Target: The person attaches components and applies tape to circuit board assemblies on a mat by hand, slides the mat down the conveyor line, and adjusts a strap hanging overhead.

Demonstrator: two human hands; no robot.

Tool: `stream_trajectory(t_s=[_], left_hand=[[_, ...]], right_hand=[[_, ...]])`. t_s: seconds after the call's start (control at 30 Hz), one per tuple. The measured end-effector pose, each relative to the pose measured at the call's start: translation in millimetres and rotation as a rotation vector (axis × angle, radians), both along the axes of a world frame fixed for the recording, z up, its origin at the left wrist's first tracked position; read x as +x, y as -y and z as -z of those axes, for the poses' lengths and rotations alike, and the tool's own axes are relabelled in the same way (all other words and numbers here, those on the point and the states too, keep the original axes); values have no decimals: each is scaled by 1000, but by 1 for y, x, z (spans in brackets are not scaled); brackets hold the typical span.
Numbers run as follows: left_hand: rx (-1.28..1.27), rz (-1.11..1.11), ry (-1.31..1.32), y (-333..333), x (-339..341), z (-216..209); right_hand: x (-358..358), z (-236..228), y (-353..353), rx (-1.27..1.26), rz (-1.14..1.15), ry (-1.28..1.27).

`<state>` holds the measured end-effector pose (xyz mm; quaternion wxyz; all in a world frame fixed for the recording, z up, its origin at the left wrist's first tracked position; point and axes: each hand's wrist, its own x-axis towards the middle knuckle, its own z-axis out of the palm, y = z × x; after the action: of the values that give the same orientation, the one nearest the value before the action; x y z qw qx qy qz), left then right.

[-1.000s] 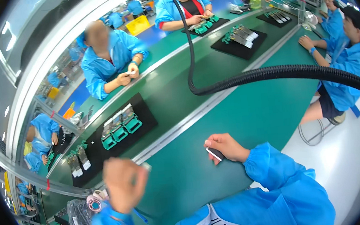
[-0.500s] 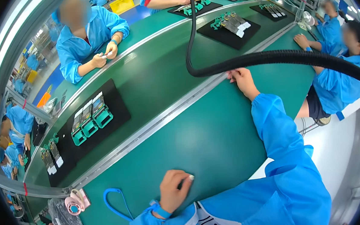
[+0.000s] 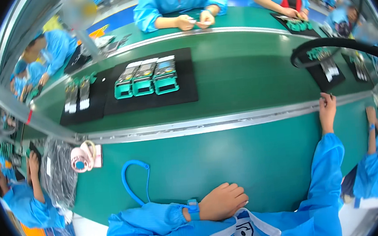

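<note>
My left hand (image 3: 223,201), with a blue wrist strap (image 3: 194,209) around the wrist, is curled close to my jacket above the near edge of the green bench (image 3: 193,162). Its palm is hidden; a tiny white spot shows at a fingertip. My right hand (image 3: 327,111) reaches out to the metal rail (image 3: 190,129), fingers bent together around a small dark bit too small to name. From the left strap a blue coiled cord (image 3: 127,179) loops over the bench.
Beyond the rail, a black mat (image 3: 186,91) bears three green-framed electronic units (image 3: 166,75); another mat holds smaller boards (image 3: 71,99). A pink fan (image 3: 80,163) and a grey plastic bag (image 3: 59,174) lie left. A black hose (image 3: 348,41) hangs at right. Co-workers sit around.
The view has swung left, so the mats and units sit nearer the middle. My left hand has turned back-up against my jacket; my right hand remains by the rail, its fingers now pointing away from me.
</note>
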<state>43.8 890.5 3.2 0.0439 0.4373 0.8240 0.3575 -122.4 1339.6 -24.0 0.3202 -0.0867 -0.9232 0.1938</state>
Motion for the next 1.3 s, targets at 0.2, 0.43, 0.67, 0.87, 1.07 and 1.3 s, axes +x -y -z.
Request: stream_trajectory(t_s=[0.2, 0.43, 0.67, 0.87, 1.07, 1.3], left_hand=[[35, 123, 8, 7, -1, 11], [34, 177, 49, 2, -6, 13], [-19, 165, 117, -17, -9, 10], [-2, 136, 110, -23, -10, 6], [-12, 147, 123, -31, -16, 12], [-203, 142, 150, -33, -23, 15]], right_hand=[[-63, -9, -66, 394, 102, 315], [-81, 17, -122, 462, -111, 440], [-105, 15, -39, 927, -285, 347], [-105, 11, 135, 887, -487, 182], [-81, -11, 287, 638, -638, 139], [-64, -1, 308, 133, -1157, -69]])
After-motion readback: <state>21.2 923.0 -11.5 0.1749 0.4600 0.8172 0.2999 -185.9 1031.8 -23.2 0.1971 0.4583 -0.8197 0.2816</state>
